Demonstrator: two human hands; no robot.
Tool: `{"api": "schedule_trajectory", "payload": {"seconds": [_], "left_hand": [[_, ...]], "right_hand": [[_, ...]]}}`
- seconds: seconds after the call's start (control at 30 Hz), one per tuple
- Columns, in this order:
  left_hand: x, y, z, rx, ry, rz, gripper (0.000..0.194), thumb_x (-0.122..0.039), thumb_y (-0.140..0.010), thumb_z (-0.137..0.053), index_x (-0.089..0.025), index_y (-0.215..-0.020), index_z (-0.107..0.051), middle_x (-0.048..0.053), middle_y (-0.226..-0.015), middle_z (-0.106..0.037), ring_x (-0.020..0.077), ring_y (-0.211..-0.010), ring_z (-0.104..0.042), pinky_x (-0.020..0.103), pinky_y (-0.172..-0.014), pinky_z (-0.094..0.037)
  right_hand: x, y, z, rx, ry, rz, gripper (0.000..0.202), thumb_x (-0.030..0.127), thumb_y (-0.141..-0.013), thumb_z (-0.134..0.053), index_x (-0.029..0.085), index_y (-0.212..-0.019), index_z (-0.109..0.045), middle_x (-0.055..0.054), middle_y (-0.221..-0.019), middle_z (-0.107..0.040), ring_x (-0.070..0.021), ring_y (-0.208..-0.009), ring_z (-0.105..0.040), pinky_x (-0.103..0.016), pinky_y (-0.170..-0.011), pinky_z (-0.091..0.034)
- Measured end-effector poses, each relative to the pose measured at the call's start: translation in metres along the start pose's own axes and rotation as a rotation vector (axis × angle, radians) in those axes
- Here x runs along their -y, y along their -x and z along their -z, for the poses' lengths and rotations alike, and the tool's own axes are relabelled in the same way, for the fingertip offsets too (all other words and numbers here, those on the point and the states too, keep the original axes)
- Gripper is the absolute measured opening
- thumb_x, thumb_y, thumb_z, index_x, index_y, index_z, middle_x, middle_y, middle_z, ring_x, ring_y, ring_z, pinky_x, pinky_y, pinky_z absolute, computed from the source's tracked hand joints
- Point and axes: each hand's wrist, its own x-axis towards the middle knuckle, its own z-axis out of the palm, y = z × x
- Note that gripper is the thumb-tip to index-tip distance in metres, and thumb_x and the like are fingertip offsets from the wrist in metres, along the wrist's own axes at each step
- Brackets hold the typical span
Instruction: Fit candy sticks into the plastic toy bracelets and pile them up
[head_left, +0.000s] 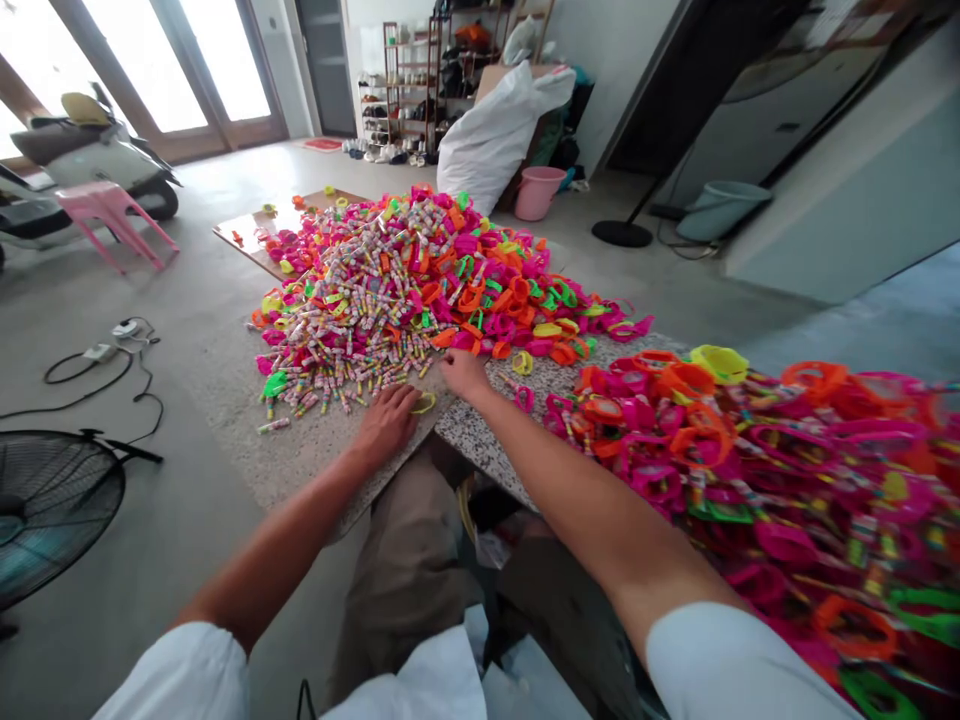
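My left hand lies low over the speckled tabletop, its fingers together beside a yellow-green ring-shaped piece; the fingertips seem to touch it. At the edge of the pile, my right hand is closed in a pinch, and what it grips is too small to make out. Beyond both hands rises a big heap of small wrapped sticks mixed with pink, orange, green and yellow plastic bands. A yellow band sits just right of my right hand.
A second heap of coloured bands with sticks covers the right side, under my right forearm. On the floor stand a black fan at left, a pink stool, a white sack and a pink bucket.
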Motion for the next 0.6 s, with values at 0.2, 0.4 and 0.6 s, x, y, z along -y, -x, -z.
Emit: {"api": "schedule_trajectory", "payload": {"seconds": [0.2, 0.4, 0.6], "left_hand": [[-0.013, 0.009, 0.005, -0.049, -0.046, -0.050, 0.036, -0.021, -0.104, -0.054, -0.020, -0.139, -0.064, 0.016, -0.144, -0.063, 0.0327, -0.137, -0.054, 0.050, -0.117, -0.046], [-0.023, -0.001, 0.002, 0.010, -0.184, 0.038, 0.021, -0.033, -0.104, -0.062, -0.022, -0.117, -0.074, 0.013, -0.118, -0.070, 0.0312, -0.114, -0.060, 0.044, -0.099, -0.050], [-0.023, -0.011, -0.008, 0.004, -0.093, 0.113, 0.021, -0.033, -0.102, -0.064, -0.019, -0.091, -0.075, 0.013, -0.098, -0.069, 0.0300, -0.104, -0.063, 0.041, -0.093, -0.051]], "right_hand": [[0.023, -0.023, -0.029, -0.044, -0.033, -0.161, 0.038, 0.038, -0.101, -0.066, 0.006, -0.117, -0.074, -0.027, -0.124, -0.075, -0.0341, -0.120, -0.070, -0.041, -0.101, -0.051], [0.031, -0.024, -0.035, -0.061, -0.080, -0.223, 0.033, 0.025, -0.090, -0.078, 0.008, -0.117, -0.074, -0.025, -0.129, -0.074, -0.0352, -0.124, -0.069, -0.039, -0.102, -0.051], [0.009, -0.006, -0.021, -0.080, -0.270, -0.183, 0.006, 0.021, -0.086, -0.071, 0.016, -0.086, -0.074, -0.014, -0.102, -0.079, -0.0296, -0.112, -0.072, -0.034, -0.096, -0.052]]}}
